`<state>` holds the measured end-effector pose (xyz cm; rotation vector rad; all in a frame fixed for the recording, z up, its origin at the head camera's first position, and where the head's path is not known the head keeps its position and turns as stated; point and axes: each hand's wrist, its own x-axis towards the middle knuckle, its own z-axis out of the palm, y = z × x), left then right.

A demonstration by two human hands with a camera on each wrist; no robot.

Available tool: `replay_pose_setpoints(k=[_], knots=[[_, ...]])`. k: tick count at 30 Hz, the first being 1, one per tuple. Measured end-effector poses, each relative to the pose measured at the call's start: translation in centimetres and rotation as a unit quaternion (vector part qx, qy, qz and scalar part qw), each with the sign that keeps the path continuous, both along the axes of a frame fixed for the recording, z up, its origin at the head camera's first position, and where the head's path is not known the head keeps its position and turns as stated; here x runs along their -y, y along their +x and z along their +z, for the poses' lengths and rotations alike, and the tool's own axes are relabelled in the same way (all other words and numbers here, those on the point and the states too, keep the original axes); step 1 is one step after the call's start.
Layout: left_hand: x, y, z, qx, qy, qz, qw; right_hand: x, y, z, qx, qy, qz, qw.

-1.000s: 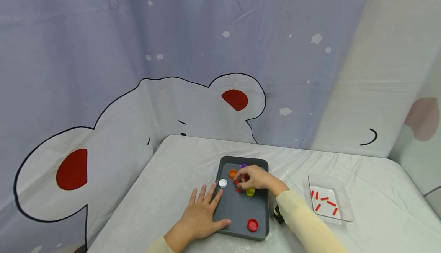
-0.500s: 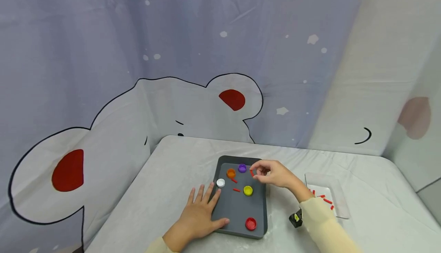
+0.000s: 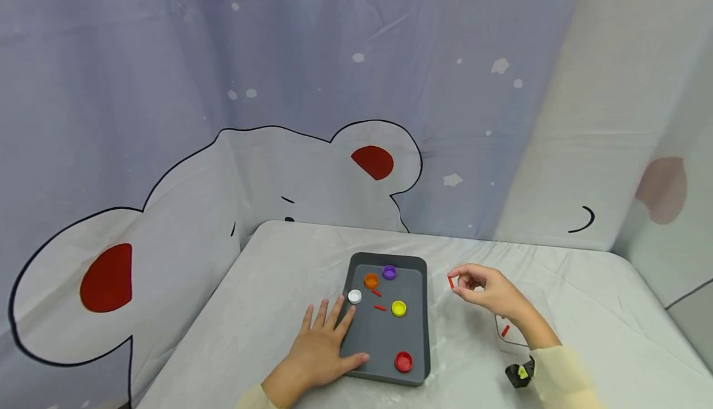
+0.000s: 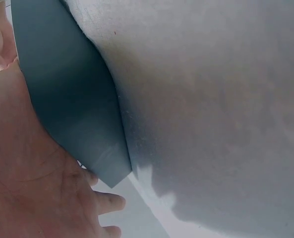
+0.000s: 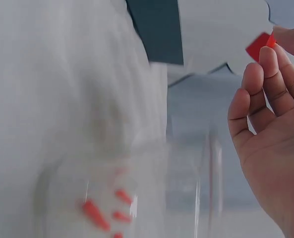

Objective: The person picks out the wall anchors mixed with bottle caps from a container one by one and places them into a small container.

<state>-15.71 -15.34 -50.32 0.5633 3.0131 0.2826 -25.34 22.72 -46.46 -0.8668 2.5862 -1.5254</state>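
Note:
Between thumb and fingertips my right hand [image 3: 490,291] pinches a small red stick [image 3: 451,282], held above the cloth to the right of the grey tray [image 3: 390,347]. In the right wrist view the stick's tip [image 5: 271,40] shows between thumb and finger. My left hand [image 3: 317,347] lies with fingers spread over the tray's left edge. On the tray sit white [image 3: 354,296], orange [image 3: 371,281], purple [image 3: 389,272], yellow [image 3: 398,308] and red [image 3: 403,361] round caps, and two red sticks [image 3: 380,307].
A clear plastic box [image 5: 52,198] with several red sticks [image 5: 94,214] stands to the right, partly hidden behind my right forearm in the head view. A black device [image 3: 520,373] is at my right wrist. A printed curtain [image 3: 312,56] hangs behind the white-covered table [image 3: 267,273].
My right hand has lifted from the tray and moved right toward the clear box, carrying a red stick. My left hand has stayed on the tray's edge.

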Motion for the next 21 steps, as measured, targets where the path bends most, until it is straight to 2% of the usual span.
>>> replay_pose_setpoints(k=[6, 16, 21], knots=[[-0.2, 0.1, 0.5, 0.006, -0.002, 0.003, 1.0, -2.8, 1.2, 0.1, 0.023, -0.011, -0.033, 0.999], [-0.1, 0.1, 0.5, 0.01, -0.002, 0.007, 0.9999, -6.7, 2.5, -0.2, 0.024, -0.013, -0.055, 0.998], [-0.1, 0.1, 0.4, 0.01, 0.004, 0.005, 0.9999, -8.3, 3.2, -0.5, 0.009, -0.008, -0.061, 0.998]])
